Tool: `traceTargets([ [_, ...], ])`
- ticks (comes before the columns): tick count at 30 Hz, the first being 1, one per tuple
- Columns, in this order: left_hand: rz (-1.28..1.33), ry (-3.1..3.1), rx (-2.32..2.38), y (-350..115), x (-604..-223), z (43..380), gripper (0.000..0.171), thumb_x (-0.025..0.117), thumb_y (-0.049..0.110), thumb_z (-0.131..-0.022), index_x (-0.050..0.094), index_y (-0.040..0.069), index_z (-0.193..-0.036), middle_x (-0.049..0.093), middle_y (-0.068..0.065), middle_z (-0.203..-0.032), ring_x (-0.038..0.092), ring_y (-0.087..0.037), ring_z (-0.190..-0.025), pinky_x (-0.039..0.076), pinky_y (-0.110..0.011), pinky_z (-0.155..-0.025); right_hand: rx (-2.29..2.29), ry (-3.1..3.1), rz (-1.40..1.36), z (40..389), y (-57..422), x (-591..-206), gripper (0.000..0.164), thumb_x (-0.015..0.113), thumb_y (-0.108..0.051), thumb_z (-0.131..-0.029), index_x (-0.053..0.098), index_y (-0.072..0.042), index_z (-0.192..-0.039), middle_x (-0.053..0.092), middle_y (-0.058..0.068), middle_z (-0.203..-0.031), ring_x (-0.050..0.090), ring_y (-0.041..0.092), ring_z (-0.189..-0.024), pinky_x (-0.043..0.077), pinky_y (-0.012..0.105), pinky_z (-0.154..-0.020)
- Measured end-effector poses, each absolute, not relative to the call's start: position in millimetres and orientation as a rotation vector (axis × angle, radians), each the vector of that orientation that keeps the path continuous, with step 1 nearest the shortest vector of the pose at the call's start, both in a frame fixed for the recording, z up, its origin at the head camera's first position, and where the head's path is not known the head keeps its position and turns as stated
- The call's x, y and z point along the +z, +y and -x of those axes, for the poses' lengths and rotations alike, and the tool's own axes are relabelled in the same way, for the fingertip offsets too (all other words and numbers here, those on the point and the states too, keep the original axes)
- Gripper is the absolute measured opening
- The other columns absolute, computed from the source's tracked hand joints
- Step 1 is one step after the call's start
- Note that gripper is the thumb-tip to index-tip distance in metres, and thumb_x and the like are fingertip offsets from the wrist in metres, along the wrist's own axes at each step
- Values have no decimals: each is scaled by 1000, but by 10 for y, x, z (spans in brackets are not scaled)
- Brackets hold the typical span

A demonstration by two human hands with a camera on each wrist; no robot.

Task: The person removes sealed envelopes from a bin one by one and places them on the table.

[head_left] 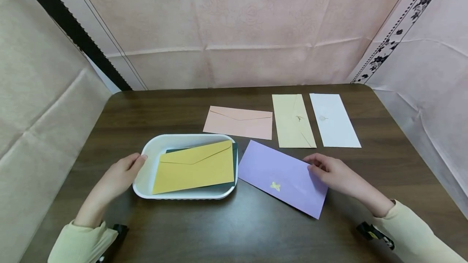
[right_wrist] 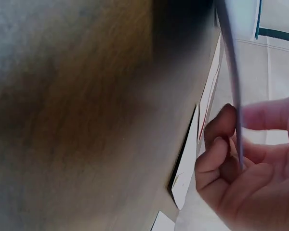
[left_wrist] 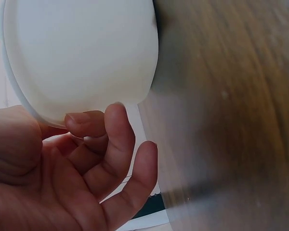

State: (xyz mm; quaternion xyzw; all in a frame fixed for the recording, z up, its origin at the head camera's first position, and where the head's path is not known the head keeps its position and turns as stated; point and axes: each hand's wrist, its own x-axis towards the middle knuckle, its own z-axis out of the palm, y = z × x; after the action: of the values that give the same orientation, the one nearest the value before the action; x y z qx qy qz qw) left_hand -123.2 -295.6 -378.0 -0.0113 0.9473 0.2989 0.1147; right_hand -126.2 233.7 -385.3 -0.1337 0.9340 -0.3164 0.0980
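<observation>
On the brown table [head_left: 175, 234], the left hand [head_left: 118, 173] grips a white tray [head_left: 149, 173] by its left rim. Right of the tray is the purple envelope [head_left: 270, 169], its long axis slanting toward the person; the nearer right hand [head_left: 332, 173] pinches its edge farthest from the tray.

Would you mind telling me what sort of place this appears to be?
Probably a makeshift indoor workspace: pale sheeting screens three sides of a dark wood-grain table, where a white tray holds a yellow envelope.
</observation>
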Motion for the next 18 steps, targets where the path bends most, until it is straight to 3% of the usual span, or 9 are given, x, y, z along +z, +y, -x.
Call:
traceTargets([
  [10, 44, 2778, 864, -2960, -3790, 1241, 54, 30, 53, -99, 49, 3, -97, 41, -9, -73, 42, -20, -64, 37, -32, -55, -804, 2705, 446, 1143, 2345, -3825, 18, 61, -36, -91, 64, -19, -86, 52, -9, -67, 45, 8, -61, 37, 25, -55],
  [18, 35, 2787, 867, -2964, -3799, 1242, 53, 32, 53, -99, 49, 3, -95, 41, -8, -72, 42, -20, -63, 36, -32, -54, -786, 2543, 457, 1026, 2290, -3813, 34, 60, -43, -89, 57, -18, -66, 48, -6, -49, 48, 10, -43, 35, 24, -43],
])
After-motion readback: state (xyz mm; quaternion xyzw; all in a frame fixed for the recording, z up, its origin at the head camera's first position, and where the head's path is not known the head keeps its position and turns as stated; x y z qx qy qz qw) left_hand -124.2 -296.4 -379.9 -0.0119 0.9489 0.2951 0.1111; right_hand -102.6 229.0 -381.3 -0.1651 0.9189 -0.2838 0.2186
